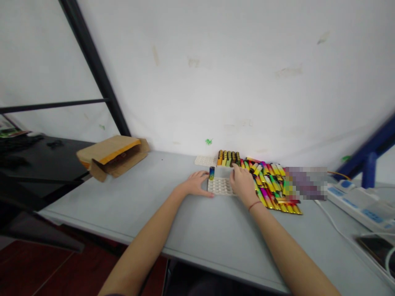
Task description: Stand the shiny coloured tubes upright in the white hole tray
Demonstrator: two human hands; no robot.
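A white tray [219, 187] lies on the tabletop [200, 234] between both hands. The left hand [196, 183] rests flat at its left edge, grip slack and empty. One lighter [211, 173] stands upright in the far-left slot, just beyond those fingertips. The right hand [242, 183] covers the tray's right edge beside the pile [271, 187] of lighters lying mostly lengthwise away from the person — whether its grip holds one I cannot tell.

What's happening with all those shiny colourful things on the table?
A person is at a grey table. Their left hand rests against a white tray full of little holes, and one lighter stands in it. Their right hand is at the tray's other side, by a pile of colourful lighters. I cannot tell if it holds one. A second tray lies behind.
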